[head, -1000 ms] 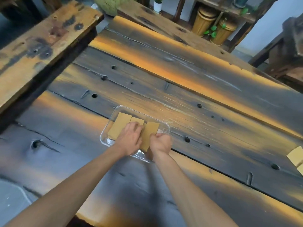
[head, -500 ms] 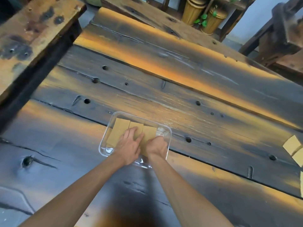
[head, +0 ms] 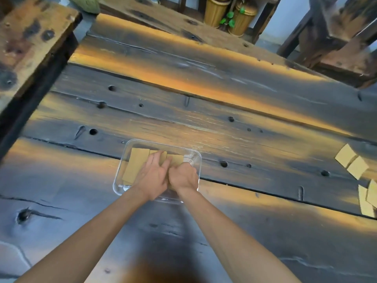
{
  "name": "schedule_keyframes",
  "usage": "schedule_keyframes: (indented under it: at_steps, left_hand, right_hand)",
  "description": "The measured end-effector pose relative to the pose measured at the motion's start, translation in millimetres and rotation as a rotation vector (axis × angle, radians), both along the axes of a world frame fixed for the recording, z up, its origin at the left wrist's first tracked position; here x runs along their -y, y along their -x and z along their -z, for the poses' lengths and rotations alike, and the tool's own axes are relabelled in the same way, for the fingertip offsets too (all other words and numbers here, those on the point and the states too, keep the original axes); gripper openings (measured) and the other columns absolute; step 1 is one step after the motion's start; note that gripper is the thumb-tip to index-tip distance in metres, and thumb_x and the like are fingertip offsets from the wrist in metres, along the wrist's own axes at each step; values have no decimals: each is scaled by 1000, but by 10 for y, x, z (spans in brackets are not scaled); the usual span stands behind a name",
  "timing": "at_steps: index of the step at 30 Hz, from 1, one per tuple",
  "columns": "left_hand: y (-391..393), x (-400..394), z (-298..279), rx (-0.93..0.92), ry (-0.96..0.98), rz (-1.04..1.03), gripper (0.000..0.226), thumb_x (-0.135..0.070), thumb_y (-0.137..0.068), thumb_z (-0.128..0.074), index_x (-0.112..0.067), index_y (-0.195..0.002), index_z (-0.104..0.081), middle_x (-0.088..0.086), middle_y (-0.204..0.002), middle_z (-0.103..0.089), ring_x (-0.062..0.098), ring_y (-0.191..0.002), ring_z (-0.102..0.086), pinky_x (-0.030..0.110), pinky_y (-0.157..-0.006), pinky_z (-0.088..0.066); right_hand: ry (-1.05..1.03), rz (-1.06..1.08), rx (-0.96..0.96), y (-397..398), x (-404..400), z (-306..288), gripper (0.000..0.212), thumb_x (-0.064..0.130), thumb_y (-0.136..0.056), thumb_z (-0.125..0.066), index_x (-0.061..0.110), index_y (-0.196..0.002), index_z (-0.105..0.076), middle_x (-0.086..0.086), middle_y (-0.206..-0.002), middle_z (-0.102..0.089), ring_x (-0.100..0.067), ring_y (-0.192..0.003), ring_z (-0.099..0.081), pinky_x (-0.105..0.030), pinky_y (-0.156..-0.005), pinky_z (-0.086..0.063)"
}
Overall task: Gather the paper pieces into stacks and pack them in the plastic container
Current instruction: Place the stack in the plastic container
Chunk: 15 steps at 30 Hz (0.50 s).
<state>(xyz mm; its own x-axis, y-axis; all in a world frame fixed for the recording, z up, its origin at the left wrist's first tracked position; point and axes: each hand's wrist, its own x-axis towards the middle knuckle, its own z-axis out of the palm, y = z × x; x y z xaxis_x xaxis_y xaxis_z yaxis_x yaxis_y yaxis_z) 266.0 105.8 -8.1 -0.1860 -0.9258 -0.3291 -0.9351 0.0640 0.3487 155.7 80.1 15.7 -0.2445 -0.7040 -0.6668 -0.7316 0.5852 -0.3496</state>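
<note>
A clear plastic container (head: 195, 158) sits on the dark wooden table, just beyond my forearms. Tan paper pieces (head: 136, 164) lie inside it, side by side. Both hands are in the container. My left hand (head: 153, 176) lies flat with fingers spread, pressing on the middle pieces. My right hand (head: 183, 176) is curled, its fingers on the right-hand pieces (head: 175, 158); whether it grips them is hidden. More loose tan paper pieces (head: 351, 161) lie at the table's right edge, with others (head: 367, 199) nearer me.
The table (head: 204, 111) is made of charred planks with holes and gaps. A raised wooden bench (head: 30, 41) runs along the left. Yellow bins (head: 230, 15) and wooden furniture (head: 336, 33) stand beyond the far edge.
Both hands have pushed a little deeper into the container and closer together, flattening the pieces. The view has tilted down, so more loose pieces show at the right.
</note>
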Motion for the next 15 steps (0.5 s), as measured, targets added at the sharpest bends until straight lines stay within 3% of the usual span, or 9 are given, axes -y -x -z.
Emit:
schedule_keyframes:
  at_steps: [5,8,11,13,15]
  left_hand:
    - [199,244,-217,-11,59,29,64,-23,-85,-54,-15,-146,-35,18,-144,-33,36,-131,-33,45,-104,-41]
    - [393,325,-315,54,141,-10,49,-29,-90,-49,-14,-137,-46,16,-136,-43,34,-121,-43,46,-95,-45]
    - [580,346,-360,22,180,-9,47,-29,-90,-51,-12,-134,-49,18,-134,-45,34,-121,-42,48,-96,-45]
    - [738,361,-366,-4,203,41,49,-28,-90,-54,-13,-136,-49,18,-137,-44,35,-123,-41,50,-96,-46]
    - [940,381,-354,0,209,98,53,-29,-91,-55,-12,-141,-46,20,-145,-40,38,-128,-39,52,-101,-44]
  right_hand:
    - [182,-144,-4,354,-27,-287,47,43,-98,-39,10,-109,-70,-19,-118,-67,-40,-109,-63,-36,-78,-43]
    - [243,-150,-7,776,-36,-389,51,48,-101,-34,14,-112,-71,-20,-110,-70,-41,-106,-63,-39,-86,-48]
    - [270,-115,-34,1266,-66,-383,48,44,-102,-34,13,-109,-70,-21,-109,-71,-41,-107,-63,-39,-82,-45]
    - [279,-83,-55,1637,-127,-337,44,39,-104,-36,13,-122,-67,-20,-121,-69,-40,-118,-59,-41,-90,-47]
    - [273,-28,-86,2033,-229,-259,49,38,-105,-37,13,-144,-53,-15,-149,-54,-36,-137,-46,-40,-109,-39]
